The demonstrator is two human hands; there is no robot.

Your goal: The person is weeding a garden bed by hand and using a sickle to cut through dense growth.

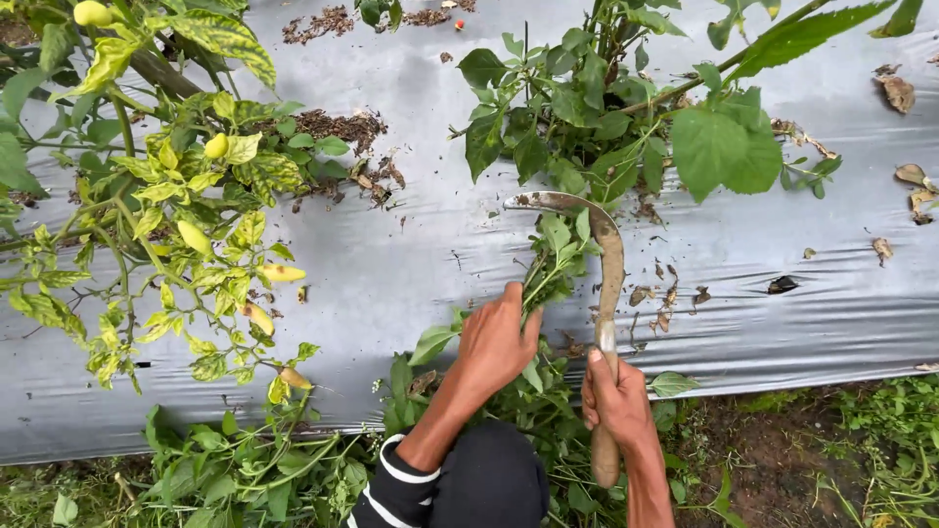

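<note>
I judge weeding underway: left hand [497,342] pinches weed stems [544,279]; right hand [614,396], fingers wrapped, grips sickle [604,264]; cutting needs blade under stems.

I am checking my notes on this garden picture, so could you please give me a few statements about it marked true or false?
1. The right hand grips the wooden handle of a sickle. True.
2. The sickle's curved blade is clean and shiny. False: it looks rusty and dull.
3. The left hand holds a bunch of green stems. True.
4. The plants stand in bare brown soil. False: they grow through a grey plastic sheet spread over the bed.
5. Pale yellow peppers hang on the plant with mottled yellow-green leaves at the left. True.
</note>
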